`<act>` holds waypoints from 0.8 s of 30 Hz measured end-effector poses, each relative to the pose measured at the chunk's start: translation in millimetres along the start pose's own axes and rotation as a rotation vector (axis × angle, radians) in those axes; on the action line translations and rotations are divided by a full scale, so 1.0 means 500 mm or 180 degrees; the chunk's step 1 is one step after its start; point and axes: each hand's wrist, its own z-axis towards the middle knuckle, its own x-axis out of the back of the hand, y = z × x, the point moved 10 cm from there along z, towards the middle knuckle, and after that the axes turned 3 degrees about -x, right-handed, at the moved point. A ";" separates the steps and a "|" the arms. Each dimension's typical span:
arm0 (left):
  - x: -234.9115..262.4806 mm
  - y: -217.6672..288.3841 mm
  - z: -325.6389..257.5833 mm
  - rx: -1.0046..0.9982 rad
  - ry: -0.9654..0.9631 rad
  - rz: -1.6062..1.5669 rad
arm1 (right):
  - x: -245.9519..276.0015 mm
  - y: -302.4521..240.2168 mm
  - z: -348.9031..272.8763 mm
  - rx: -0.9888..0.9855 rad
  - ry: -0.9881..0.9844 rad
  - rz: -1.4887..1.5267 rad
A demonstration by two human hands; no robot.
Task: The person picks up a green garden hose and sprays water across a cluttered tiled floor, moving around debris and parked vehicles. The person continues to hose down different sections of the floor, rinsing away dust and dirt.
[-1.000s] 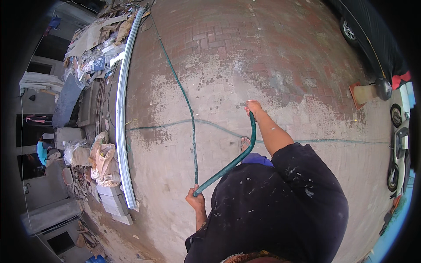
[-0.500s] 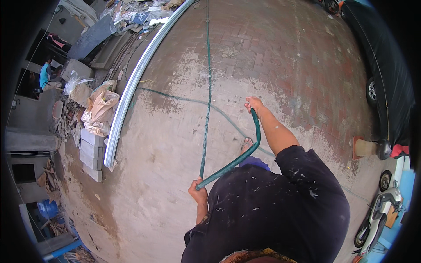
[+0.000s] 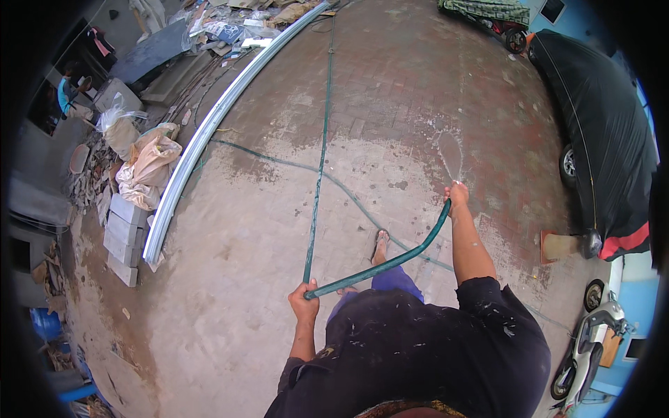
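Observation:
A green garden hose (image 3: 380,272) runs in a bend between my two hands. My right hand (image 3: 456,194), arm stretched forward, is closed round its end, and water (image 3: 451,155) sprays from there onto the paving. In front of my waist, my left hand (image 3: 304,304) grips the hose where it folds. From that fold the hose stretches away to the far edge of the yard. Another stretch of hose (image 3: 348,191) crosses the ground beneath it and passes by my sandalled foot (image 3: 380,247). The paving (image 3: 390,83) looks wet and dark farther off, pale and dry nearer me.
Long metal profiles (image 3: 209,125) lie along the left, beside grey blocks (image 3: 124,233), filled sacks (image 3: 148,171) and rubble. A person (image 3: 72,94) sits at the far left. A covered car (image 3: 592,139), a post base (image 3: 563,246) and a motorbike (image 3: 589,345) stand at right.
My right hand has swung right with the hose end, and a spray of water now shows. My left hand has shifted slightly left. One foot is more visible.

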 end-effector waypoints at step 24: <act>-0.119 0.231 -0.588 -0.0482 0.0119 -0.0402 | 0.525 0.058 -0.094 -0.0443 -0.1025 0.0486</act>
